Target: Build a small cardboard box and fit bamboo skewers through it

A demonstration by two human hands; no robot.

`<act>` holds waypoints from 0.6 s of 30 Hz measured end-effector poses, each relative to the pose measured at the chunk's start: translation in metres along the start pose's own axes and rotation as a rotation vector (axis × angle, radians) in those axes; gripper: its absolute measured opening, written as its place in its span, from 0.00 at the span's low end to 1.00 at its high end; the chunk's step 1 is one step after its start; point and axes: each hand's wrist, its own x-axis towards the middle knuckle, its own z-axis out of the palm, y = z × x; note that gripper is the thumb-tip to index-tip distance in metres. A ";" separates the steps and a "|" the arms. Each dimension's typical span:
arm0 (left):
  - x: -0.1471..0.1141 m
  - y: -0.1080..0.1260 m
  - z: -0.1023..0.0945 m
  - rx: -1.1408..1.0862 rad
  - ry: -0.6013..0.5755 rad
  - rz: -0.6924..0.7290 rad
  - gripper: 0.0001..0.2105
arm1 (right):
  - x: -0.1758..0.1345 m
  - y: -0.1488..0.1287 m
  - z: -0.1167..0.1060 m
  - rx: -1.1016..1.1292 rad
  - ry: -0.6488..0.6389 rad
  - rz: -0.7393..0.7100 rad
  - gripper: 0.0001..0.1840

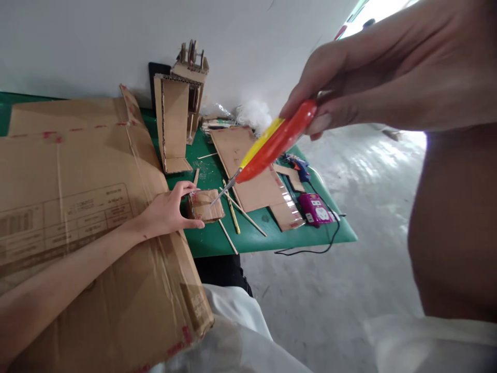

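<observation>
My left hand (171, 207) grips a small cardboard box (204, 204) by its left side, thumb at the near edge and fingers at the far edge. Tape shines on the box's top face. In my raised right hand (341, 77) is a screwdriver (267, 147) with a red and yellow handle, held near the handle's end. Its thin metal shaft slants down and left, with the tip over the top of the box. Whether the tip has gone into the cardboard I cannot tell.
A large flattened carton (85, 181) covers the left. On the green table (252, 243) stand a tall cardboard structure (174, 119), cardboard sheets (248, 171), thin sticks (248, 215), a blue glue gun (298, 167) and a purple power strip (316, 209) with a black cable.
</observation>
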 end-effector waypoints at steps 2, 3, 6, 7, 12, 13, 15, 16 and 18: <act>0.000 0.001 -0.001 -0.002 -0.003 0.000 0.44 | 0.001 -0.004 0.005 -0.074 0.045 -0.036 0.09; 0.000 0.002 -0.001 -0.003 -0.005 -0.001 0.44 | 0.002 -0.005 0.008 -0.099 0.062 -0.054 0.06; 0.001 0.003 -0.002 0.005 -0.009 -0.013 0.44 | 0.007 -0.005 0.016 -0.041 0.161 -0.024 0.07; 0.001 0.003 -0.003 0.010 -0.010 -0.021 0.45 | 0.009 -0.004 0.018 0.002 0.172 -0.028 0.09; 0.001 0.002 -0.001 0.020 -0.018 -0.028 0.48 | 0.017 -0.002 0.028 0.147 0.183 -0.162 0.18; 0.001 0.002 -0.001 0.019 -0.021 -0.020 0.48 | 0.018 -0.002 0.029 0.130 0.186 -0.173 0.16; 0.001 0.000 0.000 0.017 -0.022 -0.016 0.50 | 0.018 -0.002 0.030 0.083 0.189 -0.183 0.12; 0.001 0.000 0.000 0.015 -0.019 -0.021 0.52 | 0.017 -0.002 0.031 0.064 0.194 -0.180 0.12; 0.001 -0.002 0.001 0.010 -0.015 -0.035 0.57 | 0.016 -0.003 0.032 0.035 0.213 -0.146 0.15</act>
